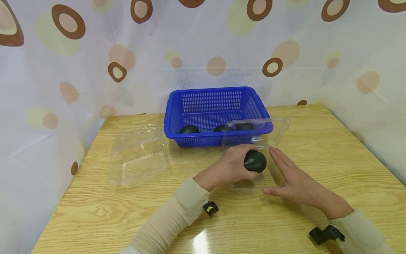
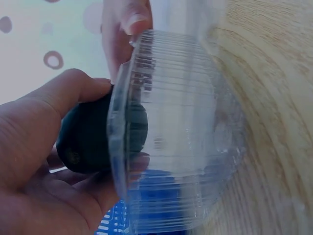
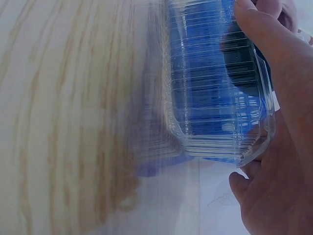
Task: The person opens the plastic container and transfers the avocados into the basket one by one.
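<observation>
My left hand (image 1: pixel 233 164) grips a dark green avocado (image 1: pixel 255 161) at the mouth of a clear plastic clamshell box (image 1: pixel 245 187). In the left wrist view the avocado (image 2: pixel 88 134) sits between thumb and fingers, its far part seen through the box wall (image 2: pixel 186 107). The hinged lid stands raised at the back. My right hand (image 1: pixel 296 181) is at the box's right end, thumb and fingers spread apart and fairly straight. In the right wrist view, that hand (image 3: pixel 279 161) lies along the box rim (image 3: pixel 269 107); firm contact is hard to tell.
Behind the box stands a blue plastic basket (image 1: pixel 219 139), with dark avocados (image 1: pixel 189 129) along its near side. Another clear clamshell box (image 1: pixel 137 155) rests on the wooden table (image 1: pixel 104 211) at left. A patterned cloth (image 1: pixel 196 46) hangs behind the table.
</observation>
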A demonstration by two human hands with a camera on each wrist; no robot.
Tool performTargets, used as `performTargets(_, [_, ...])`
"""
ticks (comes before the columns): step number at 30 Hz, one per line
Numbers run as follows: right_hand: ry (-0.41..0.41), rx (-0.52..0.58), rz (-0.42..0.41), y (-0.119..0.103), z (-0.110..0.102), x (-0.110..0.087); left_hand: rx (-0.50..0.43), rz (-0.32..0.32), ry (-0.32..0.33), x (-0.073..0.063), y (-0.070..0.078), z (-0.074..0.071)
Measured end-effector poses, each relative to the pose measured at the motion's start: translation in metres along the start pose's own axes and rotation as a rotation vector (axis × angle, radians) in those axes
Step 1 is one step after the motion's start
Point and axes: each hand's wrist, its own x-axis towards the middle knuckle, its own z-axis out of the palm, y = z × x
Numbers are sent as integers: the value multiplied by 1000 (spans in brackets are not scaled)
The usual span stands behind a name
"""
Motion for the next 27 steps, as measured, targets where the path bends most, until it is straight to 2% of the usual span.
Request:
performTargets(4, [1,-9,-2,0,0,0,-111,9,3,-4,-1,-5])
performTargets(9, [2,-5,-3,0,0,0,-188,5,-4,-10,3,-14])
performTargets(15, [5,-2,-6,0,0,0,-229,8,-14,-17,5,-25])
performTargets(27, [0,0,-1,0,0,1,-307,7,10,-30,-1,-48])
